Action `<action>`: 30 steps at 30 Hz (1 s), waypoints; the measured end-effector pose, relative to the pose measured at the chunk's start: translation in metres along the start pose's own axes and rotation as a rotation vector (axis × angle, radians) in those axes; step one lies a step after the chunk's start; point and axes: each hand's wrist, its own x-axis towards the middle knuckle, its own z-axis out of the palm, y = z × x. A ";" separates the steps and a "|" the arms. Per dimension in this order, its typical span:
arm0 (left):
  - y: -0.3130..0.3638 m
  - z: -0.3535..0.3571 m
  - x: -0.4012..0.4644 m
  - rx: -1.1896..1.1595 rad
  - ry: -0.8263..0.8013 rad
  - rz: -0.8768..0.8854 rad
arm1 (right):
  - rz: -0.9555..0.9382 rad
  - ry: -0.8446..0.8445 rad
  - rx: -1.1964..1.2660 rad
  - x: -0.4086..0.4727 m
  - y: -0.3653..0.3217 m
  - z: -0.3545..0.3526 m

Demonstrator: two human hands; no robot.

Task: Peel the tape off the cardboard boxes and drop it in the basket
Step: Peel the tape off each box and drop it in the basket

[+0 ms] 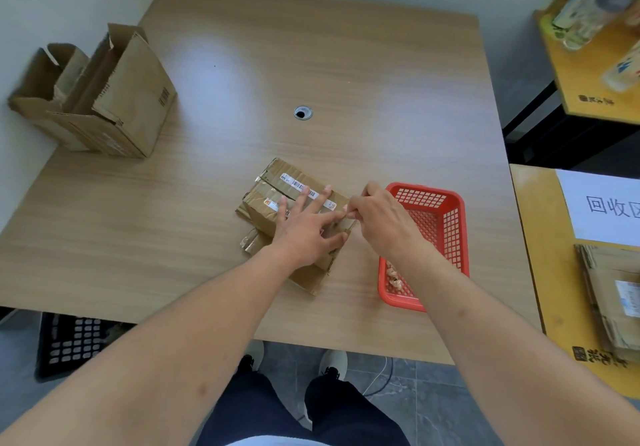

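While two hands (304,227) (377,217) work one box (277,182), two boxes (131,99) (41,89) wait

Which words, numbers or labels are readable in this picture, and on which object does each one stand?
"回收区", last character cut by the frame edge: white paper sheet on the yellow side table.
Barcode strip and small orange sticker on the brown cardboard box under the hands: too small to read.
Barcode print on the open cardboard box at far left: unreadable.
Black characters on the yellow table edges: blurred.
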 end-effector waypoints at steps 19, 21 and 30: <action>-0.034 -0.048 -0.022 -0.150 0.101 -0.302 | 0.231 0.131 0.253 0.003 -0.029 0.038; -0.035 -0.046 -0.023 -0.256 0.072 -0.272 | 0.269 0.145 0.273 0.004 -0.036 0.042; -0.077 -0.037 -0.038 -0.369 0.035 -0.169 | 0.569 -0.004 0.542 -0.002 -0.065 0.062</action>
